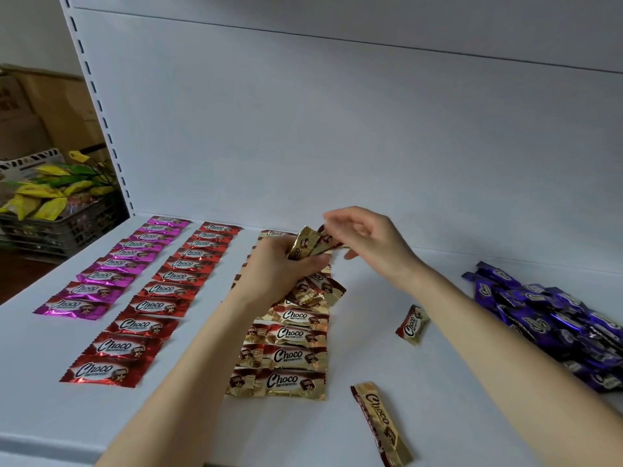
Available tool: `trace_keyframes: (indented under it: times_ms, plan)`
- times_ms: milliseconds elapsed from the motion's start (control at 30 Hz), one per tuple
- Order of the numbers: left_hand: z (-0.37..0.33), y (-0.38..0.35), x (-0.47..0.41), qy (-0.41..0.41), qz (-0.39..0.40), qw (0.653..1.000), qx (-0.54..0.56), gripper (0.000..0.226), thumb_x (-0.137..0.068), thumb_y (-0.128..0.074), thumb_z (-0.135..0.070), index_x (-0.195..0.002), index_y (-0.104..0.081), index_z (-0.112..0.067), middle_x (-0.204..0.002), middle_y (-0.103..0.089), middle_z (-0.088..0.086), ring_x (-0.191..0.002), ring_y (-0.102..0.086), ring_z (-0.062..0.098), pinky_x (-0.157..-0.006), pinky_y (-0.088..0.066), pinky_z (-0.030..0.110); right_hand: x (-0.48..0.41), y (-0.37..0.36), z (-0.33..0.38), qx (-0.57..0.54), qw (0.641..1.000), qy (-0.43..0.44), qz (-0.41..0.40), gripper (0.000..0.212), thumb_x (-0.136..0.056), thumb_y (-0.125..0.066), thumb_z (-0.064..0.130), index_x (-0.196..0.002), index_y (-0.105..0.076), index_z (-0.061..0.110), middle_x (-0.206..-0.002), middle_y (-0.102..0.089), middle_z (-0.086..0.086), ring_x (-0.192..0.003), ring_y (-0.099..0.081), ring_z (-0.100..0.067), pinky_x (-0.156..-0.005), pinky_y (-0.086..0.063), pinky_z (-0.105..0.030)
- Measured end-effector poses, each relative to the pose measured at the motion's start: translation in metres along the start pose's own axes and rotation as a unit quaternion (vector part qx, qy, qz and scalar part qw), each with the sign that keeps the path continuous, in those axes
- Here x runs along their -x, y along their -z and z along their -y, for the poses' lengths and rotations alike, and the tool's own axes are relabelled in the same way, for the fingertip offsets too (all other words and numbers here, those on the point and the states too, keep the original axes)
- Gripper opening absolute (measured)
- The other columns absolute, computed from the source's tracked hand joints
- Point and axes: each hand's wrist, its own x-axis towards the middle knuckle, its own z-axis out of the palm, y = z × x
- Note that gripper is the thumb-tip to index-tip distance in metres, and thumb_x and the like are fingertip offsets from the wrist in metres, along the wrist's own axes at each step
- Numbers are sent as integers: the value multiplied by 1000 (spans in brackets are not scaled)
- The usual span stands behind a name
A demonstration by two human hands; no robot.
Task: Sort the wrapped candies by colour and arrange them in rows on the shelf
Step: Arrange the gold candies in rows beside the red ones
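Observation:
On the white shelf (387, 291) lie three rows of Choco candies: pink (111, 264) at the left, red (158, 305) beside it, gold (286, 355) in the middle. My left hand (273, 267) grips a bunch of gold candies (303, 246) above the gold row's far part. My right hand (367, 237) pinches one of those candies at its right end. Two loose gold candies lie apart, one (412, 324) to the right of the row and one (381, 423) near the front edge. A heap of purple candies (553, 321) lies at the right.
The shelf's white back panel (337, 129) rises behind the rows, with a slotted upright (97, 106) at the left. Beyond the upright stand a dark crate (57, 224) of yellow and green packets and cardboard boxes (40, 106).

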Motion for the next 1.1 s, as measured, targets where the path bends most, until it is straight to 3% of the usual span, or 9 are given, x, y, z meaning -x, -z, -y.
trace_keyframes:
  times_ms: [133, 200, 367, 533, 700, 800, 867, 967, 1100]
  plan:
    - [-5, -2, 6, -20, 39, 998, 36, 12, -81, -71, -16, -71, -64, -17, -54, -65, -4, -48, -58, 5, -47, -42, 16, 4, -8, 4, 15, 1000, 15, -19, 8, -84, -66, 19, -80, -64, 25, -78, -64, 6, -65, -59, -3, -52, -45, -16]
    - [-7, -2, 8, -23, 51, 996, 66, 4, -81, -70, -18, -79, -68, -14, -70, -70, 7, -60, -64, 14, -55, -51, 22, 4, -6, 4, -14, 1000, 5, -25, 11, -84, -64, 10, -77, -63, 19, -72, -62, 2, -56, -57, 0, -49, -46, -17]
    - [-6, -4, 5, -2, 61, 987, 151, 24, -67, -69, -35, -78, -72, -14, -75, -70, 11, -69, -62, 27, -67, -48, 37, 7, -1, 3, -59, 997, -21, -38, 10, -86, -61, 5, -78, -62, 12, -69, -60, -2, -51, -57, 0, -52, -49, -16]
    - [-5, -12, 4, 8, 56, 984, 170, 8, -85, -63, -14, -88, -68, -8, -62, -67, -4, -54, -60, 6, -52, -46, 17, 12, 1, 4, -93, 992, -53, -59, 7, -87, -61, 9, -84, -60, 15, -72, -60, -1, -53, -58, -4, -54, -50, -17]
    - [-5, -15, 2, 44, 30, 979, 197, 5, -86, -63, -11, -84, -67, -11, -60, -67, -3, -53, -61, 10, -51, -50, 22, 28, 16, -1, -52, 991, -90, -80, 3, -90, -58, 13, -87, -59, 15, -78, -63, -4, -58, -59, -8, -52, -49, -21]
    - [-4, -13, 2, 51, 34, 979, 193, 5, -86, -63, -11, -83, -67, -12, -59, -67, -3, -50, -61, 9, -50, -51, 22, 45, 24, -5, 84, 989, -116, 25, 10, -89, -58, 12, -80, -62, 14, -72, -63, 1, -56, -55, -5, -48, -43, -18]
    - [-3, -14, 3, 55, 37, 979, 190, 5, -86, -63, -10, -82, -67, -11, -59, -67, -3, -50, -61, 10, -50, -50, 23, 57, 21, -7, 145, 974, -131, 114, 6, -85, -64, 16, -81, -64, 13, -74, -64, 1, -60, -55, -3, -55, -44, -20]
    - [-4, -15, 4, 57, 36, 979, 194, 4, -86, -63, -8, -84, -66, -9, -58, -67, -4, -48, -61, 9, -47, -50, 20, 71, 6, -10, 208, 955, -121, 173, 24, -77, -71, 35, -91, -66, 17, -84, -63, 7, -73, -55, -2, -70, -45, -21]
    - [-5, -14, 8, 62, 31, 978, 197, 5, -87, -62, -7, -83, -65, -9, -57, -67, -4, -47, -61, 8, -45, -49, 18, 83, -5, -8, 308, 921, -73, 226, 44, -78, -68, 43, -115, -62, 20, -89, -48, 17, -77, -47, 5, -65, -36, -5]
